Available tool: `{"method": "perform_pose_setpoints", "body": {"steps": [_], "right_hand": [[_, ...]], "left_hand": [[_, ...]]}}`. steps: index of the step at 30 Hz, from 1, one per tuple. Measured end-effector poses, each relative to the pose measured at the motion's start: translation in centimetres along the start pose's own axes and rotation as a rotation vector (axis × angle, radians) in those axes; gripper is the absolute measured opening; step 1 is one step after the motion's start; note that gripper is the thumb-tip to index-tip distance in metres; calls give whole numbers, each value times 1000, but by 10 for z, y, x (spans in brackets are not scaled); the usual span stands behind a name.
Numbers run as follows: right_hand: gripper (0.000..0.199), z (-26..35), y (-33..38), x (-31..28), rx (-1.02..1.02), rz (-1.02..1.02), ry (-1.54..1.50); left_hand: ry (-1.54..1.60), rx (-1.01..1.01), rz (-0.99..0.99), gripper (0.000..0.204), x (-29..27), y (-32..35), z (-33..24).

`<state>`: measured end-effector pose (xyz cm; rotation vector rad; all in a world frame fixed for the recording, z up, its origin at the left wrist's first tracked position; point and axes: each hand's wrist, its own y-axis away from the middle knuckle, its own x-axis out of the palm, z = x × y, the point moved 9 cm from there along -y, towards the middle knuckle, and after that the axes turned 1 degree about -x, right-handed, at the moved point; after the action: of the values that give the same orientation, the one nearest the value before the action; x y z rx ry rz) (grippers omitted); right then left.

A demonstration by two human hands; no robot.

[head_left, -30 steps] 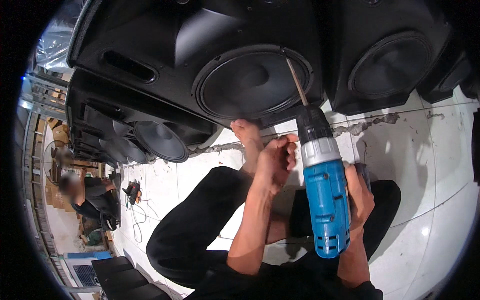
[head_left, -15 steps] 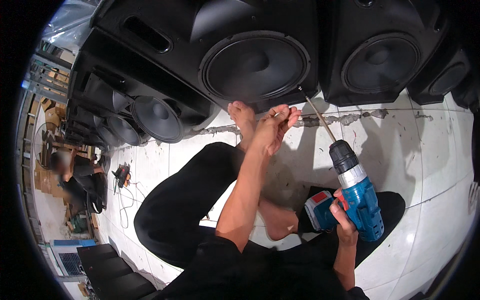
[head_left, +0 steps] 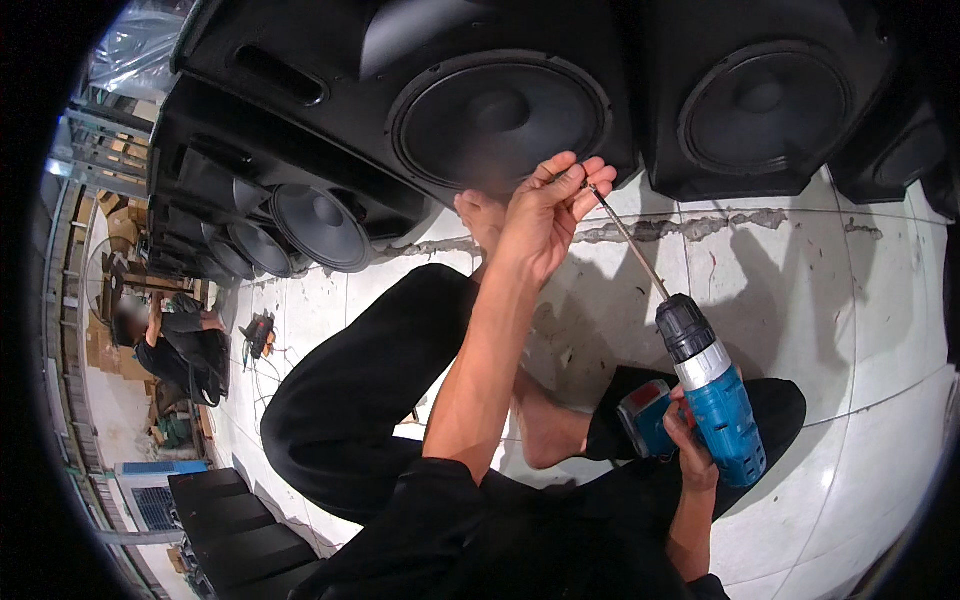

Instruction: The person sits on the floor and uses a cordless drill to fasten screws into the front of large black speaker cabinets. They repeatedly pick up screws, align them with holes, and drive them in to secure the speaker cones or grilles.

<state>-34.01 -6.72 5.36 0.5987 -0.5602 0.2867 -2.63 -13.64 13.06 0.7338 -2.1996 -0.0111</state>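
Observation:
My right hand (head_left: 692,445) is wrapped round the grip of a blue cordless drill (head_left: 725,420) with a black chuck. A long thin driver bit (head_left: 635,245) sticks out of it, angled up and to the left. My left hand (head_left: 545,215) is closed in a pinch at the bit's tip, in front of the middle speaker. Something small and dark shows between its fingertips, too small to name. Just beyond this hand stands a black speaker cabinet (head_left: 350,125) with a large round cone (head_left: 500,130).
More black speakers stand to the right (head_left: 765,110) and in a row on the left (head_left: 320,230). My bent legs (head_left: 370,390) and bare foot (head_left: 550,430) rest on the white tiled floor (head_left: 840,330). Another person (head_left: 185,350) sits far left, near a corded tool (head_left: 260,335).
My left hand has risen a little, and its fingertips have met the bit's tip. The drill has tilted slightly. The view has shifted slightly, and the other person has changed posture.

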Motion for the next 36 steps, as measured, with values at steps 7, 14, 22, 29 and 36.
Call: {"method": "perform_pose_setpoints", "body": {"steps": [7,14,22,29,36], "right_hand": [[86,21,-9,-11,-335,77,552],[89,33,-5,6,-460,148,535],[90,4,-17,-25,-175,-3,396],[90,-4,-31,-27,-248,90,515],[88,-27,-41,3,-401,5,654]], "left_hand": [[-174,-17,7,19,8,2,-3],[-245,-27,42,25,10,-6,-12],[-423,-31,96,29,9,-14,-16],[-657,-86,78,32,14,-22,-19],[-254,-42,-3,24,-3,-55,6]]}}
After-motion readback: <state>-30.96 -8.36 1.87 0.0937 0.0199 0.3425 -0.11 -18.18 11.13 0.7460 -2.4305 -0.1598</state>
